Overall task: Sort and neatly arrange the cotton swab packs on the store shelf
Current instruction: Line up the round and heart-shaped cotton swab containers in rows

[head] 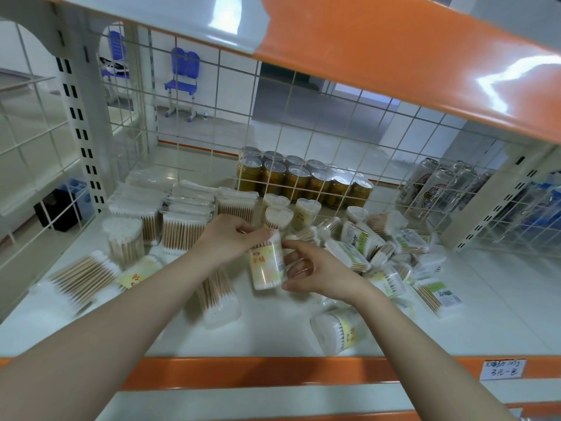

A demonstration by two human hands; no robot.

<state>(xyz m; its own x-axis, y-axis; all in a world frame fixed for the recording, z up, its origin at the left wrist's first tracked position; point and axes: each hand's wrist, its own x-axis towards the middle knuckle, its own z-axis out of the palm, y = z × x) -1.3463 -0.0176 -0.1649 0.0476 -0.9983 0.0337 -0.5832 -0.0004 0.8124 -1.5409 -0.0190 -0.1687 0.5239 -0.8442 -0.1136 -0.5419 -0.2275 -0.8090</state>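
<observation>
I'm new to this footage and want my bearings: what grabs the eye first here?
Two bare hands meet mid-frame: the left hand and right hand both hold an upright clear plastic tub of cotton swabs with a yellow label. To its right sprawls a jumbled heap of swab packs, and gold drink cans stand behind the wire mesh.

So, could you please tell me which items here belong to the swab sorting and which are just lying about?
Job:
- swab tub, held by left hand and right hand
- jumbled packs
- stacked packs

Lying about:
- gold cans
- silver cans
- price tag
</observation>
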